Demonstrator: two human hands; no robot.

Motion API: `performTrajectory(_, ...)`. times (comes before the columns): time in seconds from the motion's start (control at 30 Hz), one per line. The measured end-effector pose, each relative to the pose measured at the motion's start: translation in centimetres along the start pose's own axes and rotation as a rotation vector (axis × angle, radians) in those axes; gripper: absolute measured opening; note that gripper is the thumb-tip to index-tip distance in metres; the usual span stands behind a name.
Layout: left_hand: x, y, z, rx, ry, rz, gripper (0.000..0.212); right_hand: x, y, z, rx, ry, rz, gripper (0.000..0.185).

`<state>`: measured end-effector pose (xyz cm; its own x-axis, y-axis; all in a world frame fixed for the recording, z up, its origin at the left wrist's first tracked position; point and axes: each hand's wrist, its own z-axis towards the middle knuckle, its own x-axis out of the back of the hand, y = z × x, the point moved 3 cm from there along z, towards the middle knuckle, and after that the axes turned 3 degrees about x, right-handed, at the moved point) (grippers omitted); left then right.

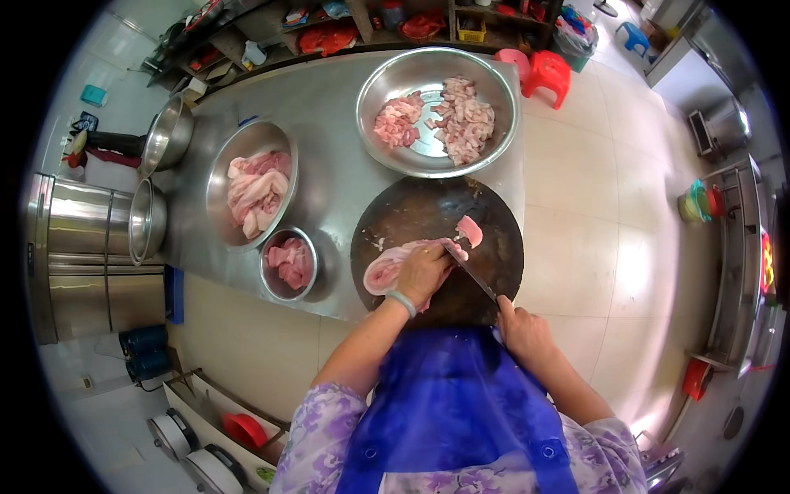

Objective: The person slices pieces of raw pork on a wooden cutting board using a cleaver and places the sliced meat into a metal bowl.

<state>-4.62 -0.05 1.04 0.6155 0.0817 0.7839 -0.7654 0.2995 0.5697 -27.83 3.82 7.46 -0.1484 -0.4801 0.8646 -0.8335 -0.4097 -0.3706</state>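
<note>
A slab of raw, pale pink meat (pixel 384 273) lies on the round, dark chopping block (pixel 426 204). My left hand (pixel 424 272), with a pale bangle at the wrist, presses down on it. In my right hand (pixel 524 330) is the handle of a knife (pixel 472 272). Its blade slants up and left to the right end of the meat, close by my left fingers. One cut piece of meat (pixel 470 231) rests apart on the block, just beyond the blade. Part of the slab is hidden under my left hand.
Beyond the block, a wide steel basin (pixel 364 139) holds two heaps of sliced meat (pixel 463 120). Left on the steel table (pixel 327 123) stand a basin (pixel 216 204) of larger meat pieces and a small steel bowl (pixel 315 275) with meat. A red stool (pixel 546 74) stands past the table's far right corner.
</note>
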Motion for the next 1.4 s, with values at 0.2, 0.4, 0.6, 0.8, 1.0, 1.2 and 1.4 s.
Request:
performTrajectory(0.2,-0.5,-0.2,-0.2,0.058,-0.016,0.029,0.034,-0.6,0.2,1.5,0.039,-0.06,0.112,0.022)
performTrajectory(0.4,-1.4,-0.6,-0.7,0.127,-0.073,0.058,0.029,-1.0,-2.2,9.1,0.154,0.039,0.115,0.025)
performTrajectory(0.6,-1.0,-0.6,-0.5,0.144,-0.027,0.037,0.025,-1.3,-3.2,13.2,0.179,0.02,0.13,0.043)
performTrajectory(0.8,0.0,-0.2,-0.6,0.155,0.062,0.026,0.023,-1.7,2.8,6.4,0.054,0.034,0.173,0.022)
performTrajectory(1.0,-0.2,-0.4,-0.7,0.149,0.102,0.008,0.016,0.7,1.2,2.6,0.134,0.035,0.127,0.017)
performTrajectory(1.2,-0.4,-0.4,-0.8,0.109,0.057,0.05,0.021,-0.6,0.7,1.5,0.067,-0.078,0.108,0.017)
performTrajectory(1.4,-1.3,-1.0,-1.1,0.168,0.032,0.066,0.021,-0.4,-2.9,10.2,0.15,-0.008,0.263,0.032)
